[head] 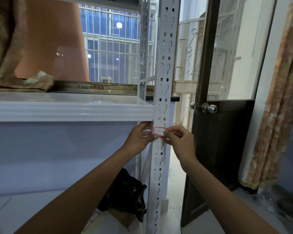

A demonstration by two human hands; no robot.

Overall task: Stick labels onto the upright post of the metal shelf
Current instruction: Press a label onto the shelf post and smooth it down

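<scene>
White metal fills most of what I see: a shelf (71, 110) with a ribbed front edge runs in from the left and meets the post (165, 68), a tall upright punched with rows of holes and slots. Behind it stands a barred window (115, 44), blue with evening light. To the right a dark door (216, 149) with a glass upper half hangs ajar, its round steel knob (209, 108) level with the shelf, and a patterned curtain (277, 107) drops down the far right. On top of the shelf lies a heap of brownish cloth (15, 65) (some of it draped over something orange). Low down by the post's foot sits a crumpled black bag (125, 191).

Both bare arms reach up from below. The left hand (139, 137) grips the post's left edge just under the shelf, fingers curled around it and thumb resting near the lower left corner of the label (159, 131). That label, white with a red border, lies across the face of the post just below the shelf. The right hand (179, 141) pinches the label's right end between thumb and forefinger, its other fingers folded in. Whether the label is already fully pressed flat I cannot tell.
</scene>
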